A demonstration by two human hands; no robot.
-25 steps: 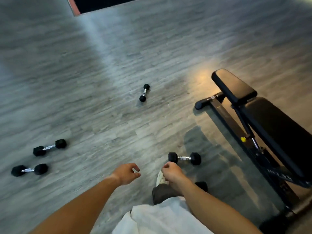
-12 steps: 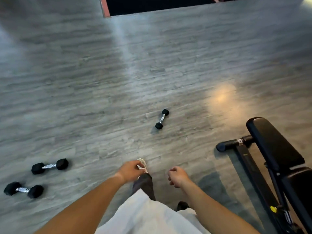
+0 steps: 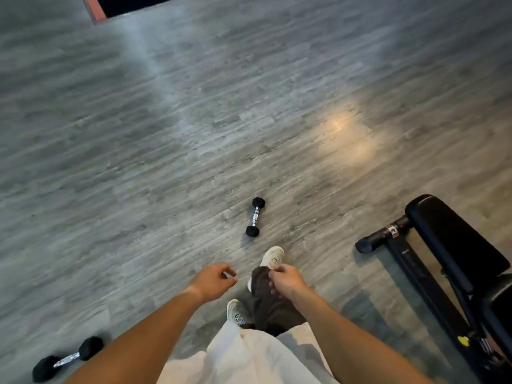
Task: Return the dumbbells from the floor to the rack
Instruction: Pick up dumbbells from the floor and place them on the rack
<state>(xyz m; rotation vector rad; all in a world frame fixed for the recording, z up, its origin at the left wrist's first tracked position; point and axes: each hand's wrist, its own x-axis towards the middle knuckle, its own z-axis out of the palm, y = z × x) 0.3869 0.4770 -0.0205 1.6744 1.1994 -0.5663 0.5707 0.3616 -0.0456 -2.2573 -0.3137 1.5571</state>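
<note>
You had nothing in either of your hands: your left hand (image 3: 212,281) hung with its fingers loosely curled and your right hand (image 3: 286,281) did the same, both held out in front of you above your shoes. By the look of it, the job was barely under way. One small dumbbell (image 3: 255,217) lay on the floor (image 3: 194,134) just ahead of your front foot, and a second dumbbell (image 3: 66,358) lay well off to your left, near the bottom edge of view. No rack was in sight, so both pieces were yet to be lifted and carried. The floor was grey wood-look plank with a warm patch of light on it, a black padded weight bench (image 3: 454,245) stood to your right, and a dark opening (image 3: 133,2) showed at the far end.
</note>
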